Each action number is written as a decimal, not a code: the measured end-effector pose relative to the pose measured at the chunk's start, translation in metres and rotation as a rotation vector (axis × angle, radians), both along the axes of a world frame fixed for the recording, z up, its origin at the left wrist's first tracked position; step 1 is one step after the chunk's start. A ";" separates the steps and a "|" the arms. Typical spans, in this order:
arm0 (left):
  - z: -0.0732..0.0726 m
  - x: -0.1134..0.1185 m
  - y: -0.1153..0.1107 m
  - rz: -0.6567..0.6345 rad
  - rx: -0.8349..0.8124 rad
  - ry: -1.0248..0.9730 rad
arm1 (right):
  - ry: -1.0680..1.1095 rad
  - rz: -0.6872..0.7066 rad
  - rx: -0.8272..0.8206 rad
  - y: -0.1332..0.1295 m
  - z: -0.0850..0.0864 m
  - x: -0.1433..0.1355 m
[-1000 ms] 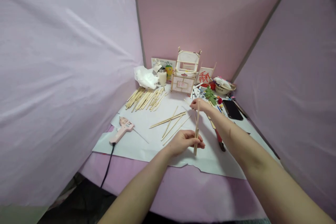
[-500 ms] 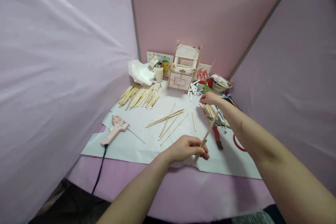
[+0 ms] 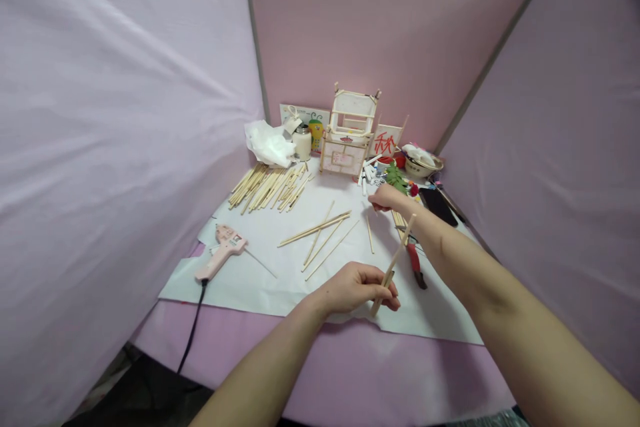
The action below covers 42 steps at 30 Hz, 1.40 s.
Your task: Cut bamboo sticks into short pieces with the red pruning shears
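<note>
The left hand grips a pair of wooden sticks between thumb and fingers; they stand at a slant, the longer one reaching up and away to the right of that hand. The right hand is stretched out well beyond the left, its fingers bent together and pointing down; whether anything is pinched in them, I cannot tell. A thin stick lies just on the near side of the right hand, on the white paper that covers much of the worktop.

Beyond the left hand and to its left lie several loose sticks, some crossing, and farther off a large pile of sticks. Well to the left of the left hand is a pink glue gun. Red-handled pliers lie to its right, near the right forearm. Green leaves are just beyond the right hand, a phone to its right.
</note>
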<state>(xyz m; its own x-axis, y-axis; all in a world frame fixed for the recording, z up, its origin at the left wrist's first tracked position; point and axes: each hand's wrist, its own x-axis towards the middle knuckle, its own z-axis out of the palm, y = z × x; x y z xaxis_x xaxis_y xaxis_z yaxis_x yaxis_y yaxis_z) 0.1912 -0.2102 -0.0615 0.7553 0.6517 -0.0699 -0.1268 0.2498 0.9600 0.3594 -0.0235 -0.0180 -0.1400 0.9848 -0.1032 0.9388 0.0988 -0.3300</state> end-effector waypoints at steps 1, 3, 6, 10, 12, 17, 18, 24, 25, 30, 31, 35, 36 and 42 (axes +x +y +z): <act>0.000 0.000 0.000 -0.006 -0.001 0.000 | 0.128 0.006 -0.026 0.004 0.005 -0.012; -0.002 -0.001 0.000 -0.010 0.003 -0.001 | 0.386 0.027 -0.070 0.011 0.015 -0.039; -0.003 -0.004 0.003 0.004 0.009 -0.013 | 0.661 0.067 -0.120 0.013 0.026 -0.072; 0.000 -0.015 0.010 0.051 -0.019 -0.053 | 0.920 0.232 -0.323 -0.017 0.023 -0.062; 0.002 -0.022 0.014 0.059 -0.034 -0.093 | 1.023 0.396 -0.482 -0.042 0.017 -0.038; -0.003 -0.030 0.017 -0.209 -0.154 -0.152 | 1.010 0.837 -0.665 -0.108 0.008 0.007; -0.007 -0.029 0.016 -0.307 -0.183 -0.162 | 1.013 0.909 -0.674 -0.120 0.007 0.009; -0.032 -0.013 0.010 -0.685 -0.270 -0.243 | 1.167 0.942 -0.531 -0.175 -0.001 -0.002; -0.035 -0.012 0.010 -0.693 -0.276 -0.257 | 1.181 0.922 -0.487 -0.179 -0.002 -0.003; -0.034 -0.016 0.009 -0.670 -0.268 -0.240 | 1.175 0.868 -0.392 -0.187 -0.003 -0.012; -0.030 -0.017 0.009 -0.647 -0.259 -0.215 | 1.160 0.873 -0.371 -0.188 -0.001 -0.013; -0.008 -0.021 0.009 -0.392 -0.120 -0.106 | 1.031 0.801 -0.132 -0.186 0.009 -0.005; -0.002 -0.020 0.010 -0.267 -0.030 -0.078 | 0.976 0.750 -0.037 -0.183 0.012 -0.001; -0.001 -0.007 0.013 0.482 0.564 0.174 | 0.662 0.490 0.374 -0.160 0.007 0.011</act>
